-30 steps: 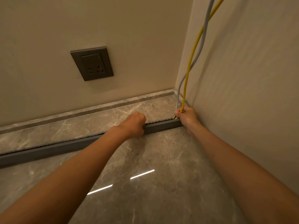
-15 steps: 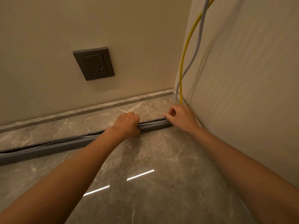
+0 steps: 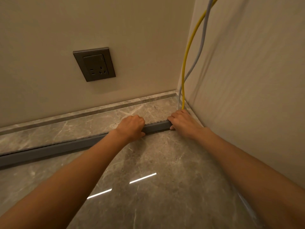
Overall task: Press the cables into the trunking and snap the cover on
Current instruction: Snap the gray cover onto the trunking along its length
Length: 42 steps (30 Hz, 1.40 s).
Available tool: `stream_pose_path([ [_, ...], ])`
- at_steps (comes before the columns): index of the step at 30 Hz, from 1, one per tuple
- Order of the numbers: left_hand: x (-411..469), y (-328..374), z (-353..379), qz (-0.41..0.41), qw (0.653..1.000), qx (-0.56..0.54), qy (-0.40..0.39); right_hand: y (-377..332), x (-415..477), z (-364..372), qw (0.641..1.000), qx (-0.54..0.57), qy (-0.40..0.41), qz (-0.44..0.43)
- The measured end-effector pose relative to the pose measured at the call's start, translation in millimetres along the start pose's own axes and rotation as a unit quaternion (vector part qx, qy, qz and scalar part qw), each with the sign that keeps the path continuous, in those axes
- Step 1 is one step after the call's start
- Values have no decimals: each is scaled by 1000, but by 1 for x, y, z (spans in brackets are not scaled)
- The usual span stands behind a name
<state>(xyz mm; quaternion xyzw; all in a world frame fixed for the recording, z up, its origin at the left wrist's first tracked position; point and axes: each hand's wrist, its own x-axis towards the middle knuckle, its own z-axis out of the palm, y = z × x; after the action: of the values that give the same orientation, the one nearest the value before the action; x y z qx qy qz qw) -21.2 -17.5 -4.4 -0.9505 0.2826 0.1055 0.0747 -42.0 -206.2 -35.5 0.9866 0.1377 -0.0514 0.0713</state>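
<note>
two hands on the job. our left hand (image 3: 132, 128) is curled over the grey trunking (image 3: 156, 127), fingers hooked over its top edge and the thumb tucked against the front face low down, so it's gripping the strip partway along. our right hand (image 3: 183, 124) is at the trunking's right end, just by the corner of the room. its fingers are bent over the top and the thumb shows under the front edge, so it's gripping too. a short stretch of trunking shows between the two hands, and the top edge there looks toothed, like little slots. we can't tell from this angle whether a cover is on it.

the trunking lies on the floor (image 3: 156, 162) right along the foot of the marble skirting (image 3: 99, 116), running from the corner off past the left edge of view.

two cables come down the corner: a yellow cable (image 3: 186, 63) and a grey cable (image 3: 202, 47). they cross on the way down, then both drop behind our right hand, so where they end is hidden.

a dark grey socket (image 3: 94, 64) sits on the back wall (image 3: 49, 30) above the skirting, up and left of our left hand. the shiny floor has two bright streaks of light (image 3: 142, 178) reflected between our forearms.
</note>
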Motion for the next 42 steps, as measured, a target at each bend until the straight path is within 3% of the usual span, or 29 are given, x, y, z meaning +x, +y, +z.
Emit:
stream_pose_path([
  [5,4,15,5,36,998,34,39,0,-5,-3,1000,9,4,-6],
  [11,6,26,5,34,997,-5,63,0,-5,-5,999,45,16,3],
  [20,8,25,1,13,998,-51,22,-2,-7,-14,996,87,-21,24],
  [26,6,28,3,23,997,-51,44,1,-1,-13,992,109,-69,2],
  [33,9,27,5,18,993,-100,64,-1,-1,-13,990,128,-60,10],
  [42,12,32,12,44,994,-71,64,-2,-2,-13,991,124,-57,15],
])
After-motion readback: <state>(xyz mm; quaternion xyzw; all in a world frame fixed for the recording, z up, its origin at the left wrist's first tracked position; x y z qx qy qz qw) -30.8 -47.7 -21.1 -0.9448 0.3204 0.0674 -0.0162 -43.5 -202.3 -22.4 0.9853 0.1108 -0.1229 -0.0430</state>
